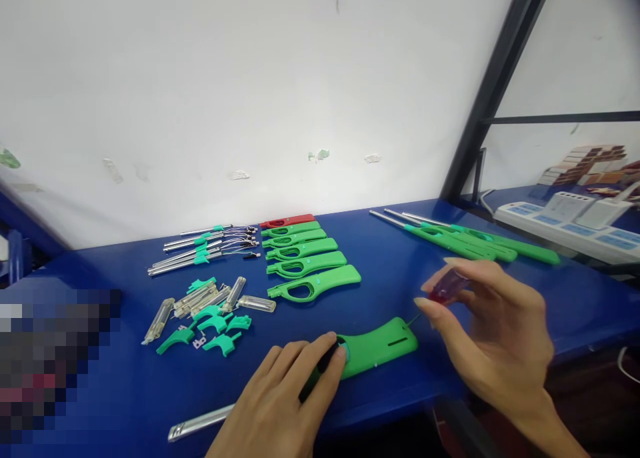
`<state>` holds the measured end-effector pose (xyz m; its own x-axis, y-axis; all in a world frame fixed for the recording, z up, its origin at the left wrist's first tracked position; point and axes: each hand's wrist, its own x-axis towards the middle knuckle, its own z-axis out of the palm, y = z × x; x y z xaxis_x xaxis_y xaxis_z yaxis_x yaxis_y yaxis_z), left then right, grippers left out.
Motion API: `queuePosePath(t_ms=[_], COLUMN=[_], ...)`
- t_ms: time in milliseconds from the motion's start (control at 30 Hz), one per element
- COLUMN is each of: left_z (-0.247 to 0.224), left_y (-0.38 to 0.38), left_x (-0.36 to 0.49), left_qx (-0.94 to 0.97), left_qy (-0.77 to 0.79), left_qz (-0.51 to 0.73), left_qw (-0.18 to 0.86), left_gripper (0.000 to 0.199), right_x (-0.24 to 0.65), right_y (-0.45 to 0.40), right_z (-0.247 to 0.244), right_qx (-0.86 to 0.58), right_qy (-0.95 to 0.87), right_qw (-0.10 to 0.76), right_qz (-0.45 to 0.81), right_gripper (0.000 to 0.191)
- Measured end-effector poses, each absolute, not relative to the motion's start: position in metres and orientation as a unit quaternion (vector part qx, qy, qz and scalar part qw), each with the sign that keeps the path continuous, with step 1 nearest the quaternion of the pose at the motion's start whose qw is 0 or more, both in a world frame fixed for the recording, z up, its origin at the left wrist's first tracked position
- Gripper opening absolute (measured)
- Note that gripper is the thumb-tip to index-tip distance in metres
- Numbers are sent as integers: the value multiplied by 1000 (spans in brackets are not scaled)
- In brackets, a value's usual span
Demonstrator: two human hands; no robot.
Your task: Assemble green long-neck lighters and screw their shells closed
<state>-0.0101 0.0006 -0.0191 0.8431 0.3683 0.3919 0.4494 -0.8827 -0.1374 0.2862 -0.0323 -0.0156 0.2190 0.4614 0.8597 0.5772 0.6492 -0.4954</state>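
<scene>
Under my left hand [285, 391] lies a green long-nosed lighter [375, 348], pressed against the blue table with fingers closed round its trigger opening. Its metal tube [200, 423] sticks out to the left beneath the hand. My right hand [500, 338] pinches the translucent dark red handle of a small screwdriver [449, 287]. The thin shaft points down-left to the rounded end of the lighter; I cannot tell whether the tip sits in a screw there.
Green handle shells [320, 281] and a red one [295, 220] lie in a column. To their left are metal tubes with wires [185, 261], clear fuel tanks [200, 299] and teal triggers [215, 321]. Whole green lighters [450, 240] lie back right, near a power strip [575, 228].
</scene>
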Motion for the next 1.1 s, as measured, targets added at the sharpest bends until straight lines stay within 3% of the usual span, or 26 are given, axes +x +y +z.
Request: queuePosePath(t_ms=[400,667,1100], left_z=[-18,-19,-21], left_y=[-1,2,1], left_x=[-9,-9,-8], left_qx=[-953,-954,-951], left_qy=[-218,-210,-219], left_qz=[-173,-174,-185], left_qw=[122,127,118], left_gripper=[74,74,72], right_x=[284,286,283], right_y=[-33,-34,-36], right_z=[-13,-14,-10], right_qx=[-427,-425,-399], right_qy=[-607,-643,-613], right_qw=[669,637,681], right_qz=[-34,-36,-38], right_gripper=[60,76,69])
